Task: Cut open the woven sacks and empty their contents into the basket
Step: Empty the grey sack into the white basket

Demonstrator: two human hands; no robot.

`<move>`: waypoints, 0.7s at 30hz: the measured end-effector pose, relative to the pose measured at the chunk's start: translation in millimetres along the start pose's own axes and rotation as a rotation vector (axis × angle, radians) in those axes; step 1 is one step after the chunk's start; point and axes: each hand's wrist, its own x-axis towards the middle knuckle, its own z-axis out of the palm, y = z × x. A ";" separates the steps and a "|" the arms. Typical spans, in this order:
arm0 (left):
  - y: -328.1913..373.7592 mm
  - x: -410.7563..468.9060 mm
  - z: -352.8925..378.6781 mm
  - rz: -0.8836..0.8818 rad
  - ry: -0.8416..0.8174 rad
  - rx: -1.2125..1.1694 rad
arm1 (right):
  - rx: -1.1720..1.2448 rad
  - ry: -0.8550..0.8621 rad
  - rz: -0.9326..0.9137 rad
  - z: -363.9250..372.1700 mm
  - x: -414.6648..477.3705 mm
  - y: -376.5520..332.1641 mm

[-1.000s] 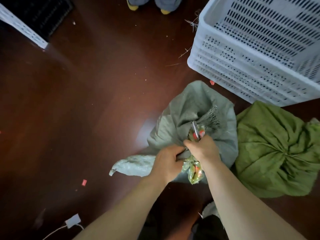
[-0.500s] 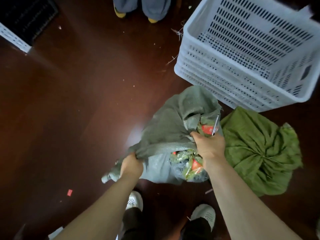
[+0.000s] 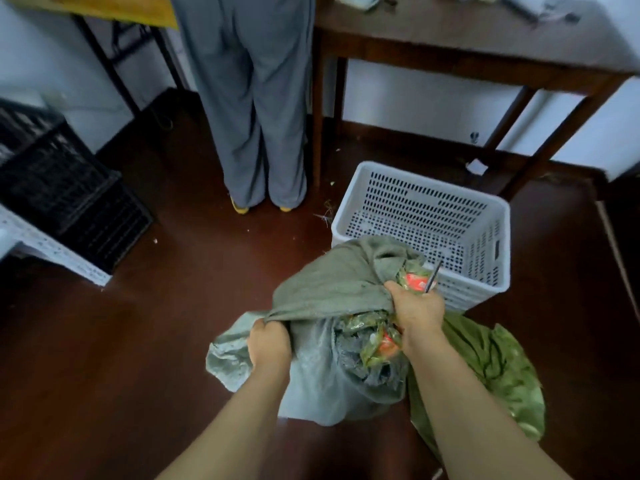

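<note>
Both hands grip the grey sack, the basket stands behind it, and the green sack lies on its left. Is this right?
No. The head view shows the green sack on the right of the grey sack, not its left. The rest holds: left hand and right hand grip it, and the basket stands behind it.

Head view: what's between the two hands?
A taut fold of the grey sack spans from left hand to right hand; packets show beneath it, head view.
</note>
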 end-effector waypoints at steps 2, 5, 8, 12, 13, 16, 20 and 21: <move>30.6 -10.9 -4.6 0.068 -0.019 -0.020 | 0.042 0.001 -0.036 5.1 -15.7 -35.2; 85.1 -20.7 2.7 0.226 -0.023 0.009 | 0.132 -0.001 -0.074 9.2 -24.9 -82.6; 133.0 -28.1 20.0 0.348 -0.018 0.006 | 0.181 0.040 -0.112 12.0 -17.7 -124.0; 191.8 -31.1 53.2 0.386 -0.004 -0.030 | 0.233 0.020 -0.130 18.0 7.0 -172.1; 203.7 -29.5 63.3 0.393 0.002 -0.029 | 0.247 0.019 -0.130 19.3 16.2 -181.8; 238.3 -27.7 96.0 0.437 0.020 -0.047 | 0.265 -0.007 -0.121 25.9 50.0 -211.8; 283.1 -19.0 145.2 0.447 0.061 -0.055 | 0.247 -0.046 -0.102 35.9 106.8 -249.2; 292.7 -16.1 157.2 0.447 0.063 -0.059 | 0.243 -0.054 -0.093 38.5 120.9 -257.5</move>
